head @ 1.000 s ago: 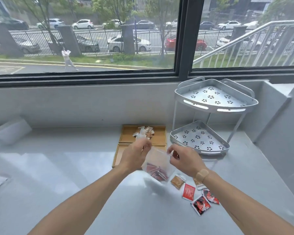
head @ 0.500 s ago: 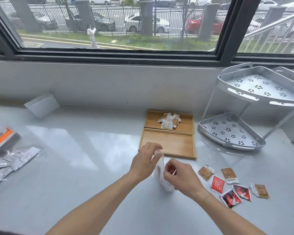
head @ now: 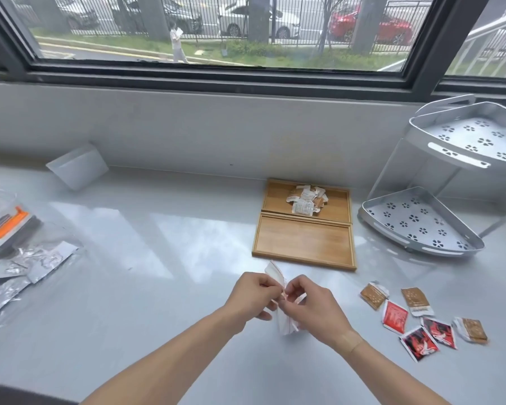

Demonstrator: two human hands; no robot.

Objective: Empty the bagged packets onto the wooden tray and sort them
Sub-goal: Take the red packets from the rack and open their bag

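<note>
Both hands pinch a crumpled clear plastic bag (head: 276, 274) just above the counter, in front of the wooden tray (head: 303, 242). My left hand (head: 253, 296) grips its left side and my right hand (head: 311, 305) its right side. Whether packets remain inside the bag cannot be told. The tray has two compartments: the far one holds a pile of brown and white packets (head: 306, 200), the near one is bare. Several loose red and brown packets (head: 415, 317) lie on the counter to the right of my hands.
A two-tier metal corner rack (head: 421, 226) stands at the right. At the left edge lie silver foil pouches (head: 27, 267) and a bagged item with an orange strip (head: 3, 226). A white box (head: 78, 166) leans at the back wall.
The bag, held open with red packets inside a second ago, is now crumpled flat between my hands and lower. More packets lie on the counter at the right. The view has shifted left.
</note>
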